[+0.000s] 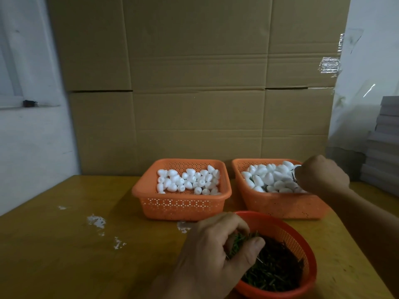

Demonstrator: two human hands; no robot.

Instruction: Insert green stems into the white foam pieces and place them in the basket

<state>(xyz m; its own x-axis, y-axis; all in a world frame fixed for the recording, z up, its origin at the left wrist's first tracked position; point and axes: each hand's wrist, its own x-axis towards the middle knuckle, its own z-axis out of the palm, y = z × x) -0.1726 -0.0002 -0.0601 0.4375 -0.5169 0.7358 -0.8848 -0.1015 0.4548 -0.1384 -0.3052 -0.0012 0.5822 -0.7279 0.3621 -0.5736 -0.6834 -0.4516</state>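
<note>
From the head view, the left hand [218, 251] pinched a tuft of green stems [238, 244] over the round bowl [302, 240], while the right hand [321, 174] curled its grip on something dark over the right basket [278, 203] of foam pieces [269, 176]. So loose a pinch could probably scatter stems onto the surface [86, 255].

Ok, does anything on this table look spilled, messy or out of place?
Yes: white flecks are scattered on the yellow table, left of the orange baskets. They look like foam crumbs or chipped paint; I cannot tell which.

Perforated plastic basket [181, 205], glossy wooden table [64, 244], cardboard [194, 83].
</note>
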